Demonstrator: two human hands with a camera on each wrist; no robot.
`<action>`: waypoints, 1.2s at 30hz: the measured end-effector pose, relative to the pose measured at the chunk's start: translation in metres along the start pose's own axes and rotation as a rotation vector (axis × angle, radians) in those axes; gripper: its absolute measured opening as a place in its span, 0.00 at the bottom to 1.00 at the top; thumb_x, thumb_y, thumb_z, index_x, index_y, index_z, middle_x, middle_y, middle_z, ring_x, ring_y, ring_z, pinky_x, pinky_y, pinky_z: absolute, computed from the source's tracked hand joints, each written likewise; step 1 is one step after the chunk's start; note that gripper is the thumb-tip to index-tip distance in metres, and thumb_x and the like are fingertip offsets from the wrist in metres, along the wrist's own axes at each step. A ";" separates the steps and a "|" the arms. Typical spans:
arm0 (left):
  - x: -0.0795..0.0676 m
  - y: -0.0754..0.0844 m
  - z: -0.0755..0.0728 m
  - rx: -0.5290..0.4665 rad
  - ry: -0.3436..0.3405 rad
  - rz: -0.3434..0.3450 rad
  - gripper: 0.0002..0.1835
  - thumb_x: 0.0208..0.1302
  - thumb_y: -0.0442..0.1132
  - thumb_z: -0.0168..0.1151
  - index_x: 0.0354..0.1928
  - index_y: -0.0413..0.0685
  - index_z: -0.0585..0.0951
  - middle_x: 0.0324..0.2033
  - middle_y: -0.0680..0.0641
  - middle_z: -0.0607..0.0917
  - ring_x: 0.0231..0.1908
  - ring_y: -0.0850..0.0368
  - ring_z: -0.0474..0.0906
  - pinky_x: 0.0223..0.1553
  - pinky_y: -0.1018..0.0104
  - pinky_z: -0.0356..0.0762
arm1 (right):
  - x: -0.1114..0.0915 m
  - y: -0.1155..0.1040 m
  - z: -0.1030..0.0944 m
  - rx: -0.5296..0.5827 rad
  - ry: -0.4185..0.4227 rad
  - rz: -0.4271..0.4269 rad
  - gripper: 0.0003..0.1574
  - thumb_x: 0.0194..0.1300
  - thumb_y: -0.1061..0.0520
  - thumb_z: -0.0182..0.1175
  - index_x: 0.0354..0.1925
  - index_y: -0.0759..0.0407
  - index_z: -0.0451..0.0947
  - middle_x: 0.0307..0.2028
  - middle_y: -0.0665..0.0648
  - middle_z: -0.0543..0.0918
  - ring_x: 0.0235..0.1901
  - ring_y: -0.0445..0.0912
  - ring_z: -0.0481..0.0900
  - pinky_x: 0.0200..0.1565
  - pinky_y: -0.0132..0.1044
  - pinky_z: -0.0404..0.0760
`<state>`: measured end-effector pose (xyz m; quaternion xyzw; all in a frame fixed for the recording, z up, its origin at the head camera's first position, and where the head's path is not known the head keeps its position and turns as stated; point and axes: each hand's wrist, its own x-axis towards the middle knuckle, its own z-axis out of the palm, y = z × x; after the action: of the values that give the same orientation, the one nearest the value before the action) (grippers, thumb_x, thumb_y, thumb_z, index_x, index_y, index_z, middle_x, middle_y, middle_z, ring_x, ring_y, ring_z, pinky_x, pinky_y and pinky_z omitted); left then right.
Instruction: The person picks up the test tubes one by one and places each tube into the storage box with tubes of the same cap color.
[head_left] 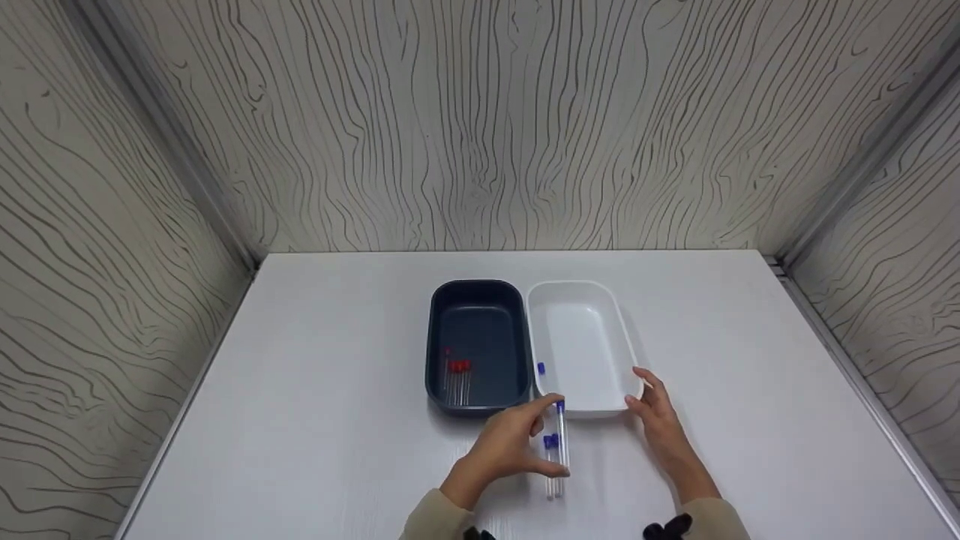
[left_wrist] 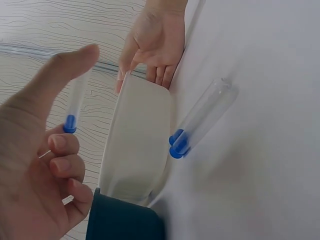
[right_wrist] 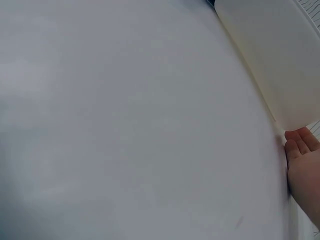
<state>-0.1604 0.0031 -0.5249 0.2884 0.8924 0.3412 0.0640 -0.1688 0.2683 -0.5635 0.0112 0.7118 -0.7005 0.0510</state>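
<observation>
My left hand (head_left: 510, 439) pinches a clear test tube (head_left: 564, 442) with a blue cap, thumb at one end and index finger at the capped end. In the left wrist view this held tube (left_wrist: 77, 100) is raised above the table. Below it, two more blue-capped test tubes (head_left: 550, 469) lie side by side on the table. My right hand (head_left: 664, 424) grips the near right corner of a white tray (head_left: 626, 330), its fingers low against the wall in the right wrist view. Inside that tray a blue cap (head_left: 541, 368) shows by the left wall.
A dark blue tray (head_left: 476, 286) stands close against the white tray's left side. Several red-capped test tubes (head_left: 459, 382) lie in its near left part. Wood-patterned panels (head_left: 480, 127) close in the white table (head_left: 322, 337) at the back and sides.
</observation>
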 end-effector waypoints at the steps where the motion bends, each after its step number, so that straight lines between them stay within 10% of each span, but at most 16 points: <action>1: 0.002 0.001 -0.001 0.002 0.002 -0.003 0.49 0.34 0.60 0.75 0.63 0.66 0.65 0.27 0.49 0.77 0.22 0.72 0.56 0.23 0.80 0.55 | 0.000 0.001 0.000 -0.004 0.006 0.000 0.36 0.69 0.62 0.46 0.68 0.65 0.40 0.72 0.68 0.32 0.71 0.64 0.28 0.66 0.33 0.53; 6: 0.012 0.004 -0.003 -0.016 0.016 -0.017 0.48 0.34 0.61 0.74 0.63 0.68 0.65 0.23 0.54 0.71 0.22 0.71 0.57 0.22 0.80 0.56 | 0.000 0.003 0.000 0.001 0.020 -0.027 0.37 0.69 0.62 0.47 0.67 0.67 0.40 0.71 0.72 0.39 0.70 0.66 0.38 0.47 0.11 0.60; 23: 0.051 0.012 0.004 -0.048 0.076 0.002 0.48 0.36 0.60 0.74 0.64 0.66 0.64 0.25 0.47 0.75 0.20 0.71 0.56 0.21 0.81 0.57 | -0.002 0.007 -0.002 0.005 0.006 -0.073 0.35 0.69 0.63 0.45 0.67 0.67 0.40 0.70 0.75 0.41 0.68 0.68 0.42 0.47 0.10 0.62; 31: 0.074 0.013 0.009 -0.012 0.117 0.030 0.48 0.37 0.60 0.73 0.64 0.61 0.65 0.21 0.60 0.62 0.21 0.71 0.55 0.22 0.82 0.55 | 0.000 0.008 0.002 -0.018 0.032 -0.107 0.33 0.69 0.65 0.44 0.66 0.68 0.42 0.64 0.79 0.50 0.61 0.48 0.65 0.48 0.12 0.67; 36: 0.084 0.014 0.010 -0.038 0.125 -0.006 0.48 0.36 0.59 0.75 0.64 0.59 0.66 0.20 0.60 0.60 0.20 0.69 0.55 0.21 0.79 0.55 | 0.000 0.008 0.001 -0.019 0.010 -0.093 0.33 0.70 0.63 0.44 0.66 0.67 0.41 0.68 0.77 0.46 0.66 0.64 0.51 0.47 0.10 0.63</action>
<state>-0.2201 0.0642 -0.5165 0.2625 0.8889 0.3751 0.0148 -0.1676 0.2676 -0.5718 -0.0189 0.7182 -0.6954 0.0152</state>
